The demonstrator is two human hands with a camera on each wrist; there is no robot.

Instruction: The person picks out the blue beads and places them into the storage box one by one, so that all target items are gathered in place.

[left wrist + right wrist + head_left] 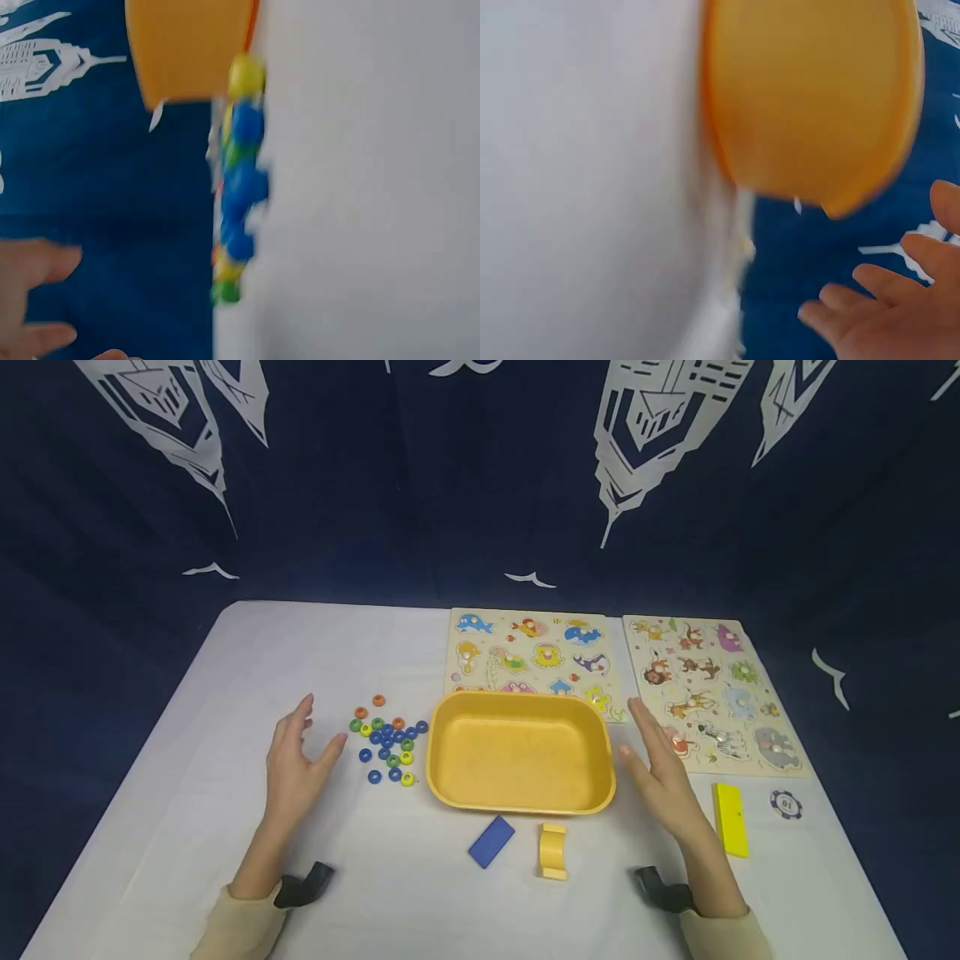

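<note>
A yellow plastic tray (521,797) stands on the white table between the two hands. My left hand (292,768) is held apart from the tray, fingers relaxed and holding nothing. Just right of it lie several small ring beads (386,739) in blue, green, yellow and orange; the left wrist view shows the beads (244,187) blurred. Close by the tray's right side is my right hand (663,785), its fingers extended with nothing in them. In the right wrist view the spread fingers of the right hand (900,300) appear below the tray (810,97).
Behind the tray lies a sea-animal puzzle board (480,647), partly covered by it. Another animal puzzle board (720,693) is at the right. In front are a blue block (492,842) and a yellow arch block (552,852). A yellow strip (731,820) and a poker chip (786,805) lie right.
</note>
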